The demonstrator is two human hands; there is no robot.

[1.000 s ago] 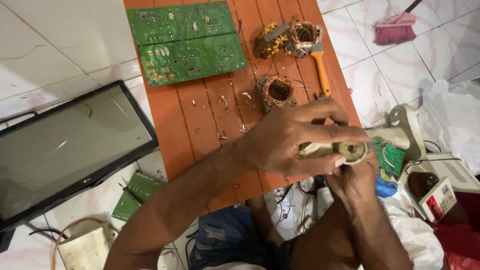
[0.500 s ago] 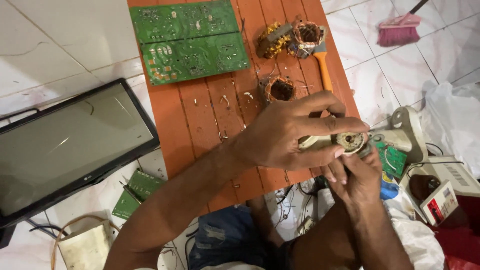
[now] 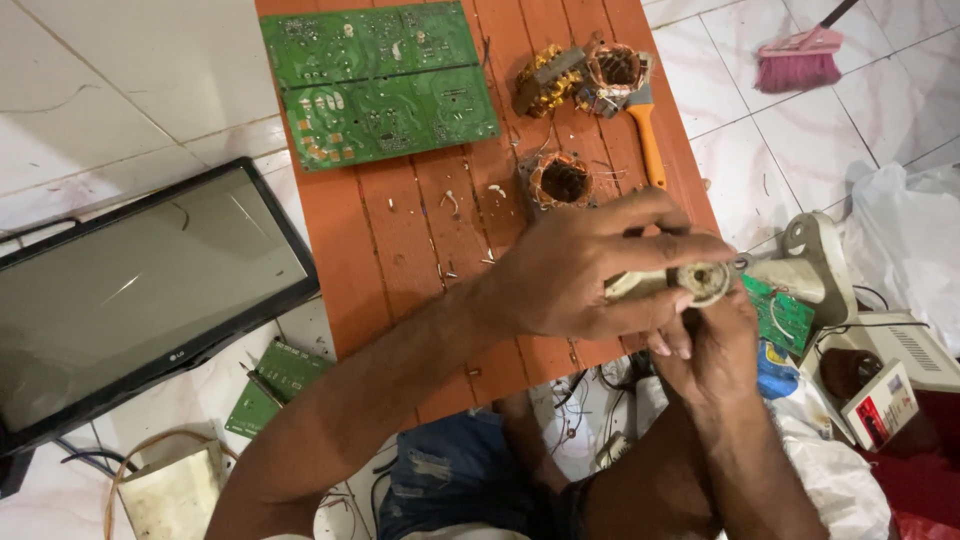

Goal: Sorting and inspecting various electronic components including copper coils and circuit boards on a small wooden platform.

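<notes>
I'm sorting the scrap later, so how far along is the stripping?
Done, it seems: three bared copper windings lie on the orange table beside an orange-handled tool. In hand: the left hand grips a small pale motor part, the right hand working at its end. Left: two green circuit boards lie whole.

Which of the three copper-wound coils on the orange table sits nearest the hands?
The lone coil, just above the left hand. The other two coils lie together at the table's far end.
</notes>
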